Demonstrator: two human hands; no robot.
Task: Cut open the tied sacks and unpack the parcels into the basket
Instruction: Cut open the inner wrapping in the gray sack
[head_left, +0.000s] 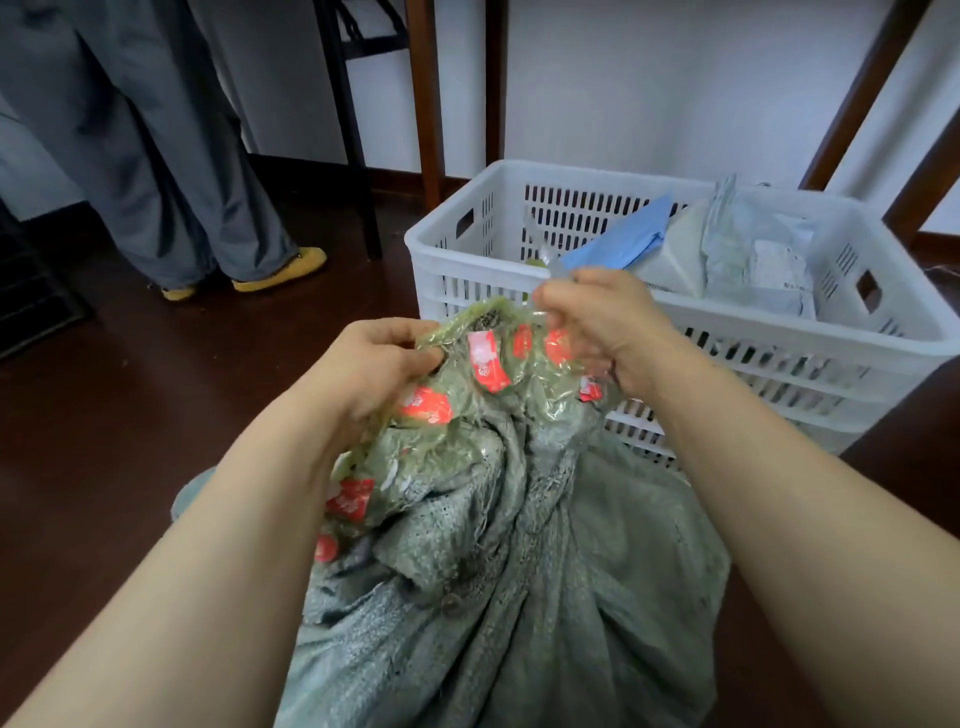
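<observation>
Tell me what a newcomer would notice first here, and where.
At centre, the left hand and right hand grip the bunched top of a green woven sack, bound in clear tape with red marks. Behind it on the right stands a white basket already holding parcels; another person's grey trouser legs fill the upper left.

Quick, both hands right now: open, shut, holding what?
Left hand: grips the taped neck of the sack.
Right hand: pinches the clear tape on the same taped neck.

I see a grey-green woven sack (519, 597), a clear bag (457, 395) with red labels, a white slotted basket (779, 358), and perhaps pale-blue parcels (618, 241).
</observation>
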